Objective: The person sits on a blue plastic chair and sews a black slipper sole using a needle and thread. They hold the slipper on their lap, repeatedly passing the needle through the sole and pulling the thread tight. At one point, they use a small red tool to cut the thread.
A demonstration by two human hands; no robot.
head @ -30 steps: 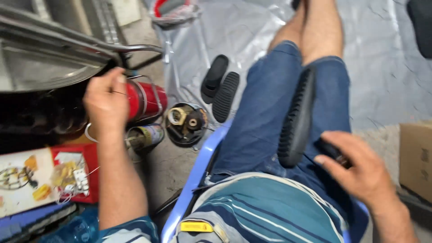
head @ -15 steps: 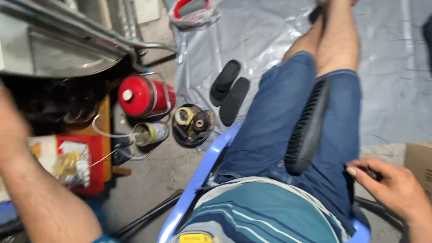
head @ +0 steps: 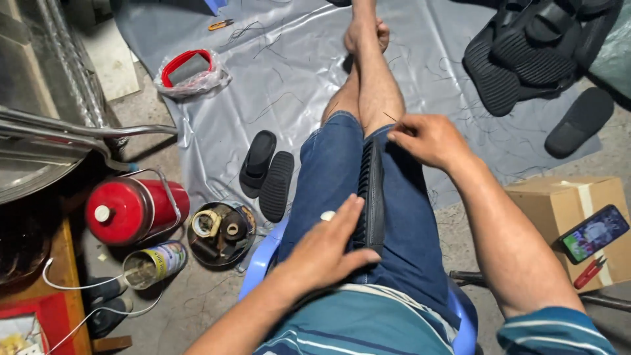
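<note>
— What do we have on our lap?

— A black rubber sole (head: 373, 197), ribbed along its edge, standing on its side between our thighs on the blue shorts (head: 328, 171). Our left hand (head: 325, 246) lies flat against its near end, fingers spread and thumb tucked under; the grip is wide and presses rather than closes round it.

— And the right hand?

— Our right hand (head: 424, 137) sits at the far end of the sole, near the knee. Its grip is narrow, fingertips pinched together on something thin like a thread or needle (head: 392, 118); we cannot tell which.

— What lies around us?

— We sit on a blue plastic chair (head: 263, 260) above a grey sheet (head: 289, 72) spread over the floor. A pair of black soles (head: 266, 171) lies on the sheet just left of our leg. Beside them are a round tin of spools (head: 220, 231), a red cylinder (head: 135, 207) and an open can (head: 148, 263). A heap of black soles (head: 532, 46) sits at the far right, well apart. On our right a cardboard box (head: 559, 204) carries a phone (head: 595, 233) and red snips (head: 590, 271).
</note>
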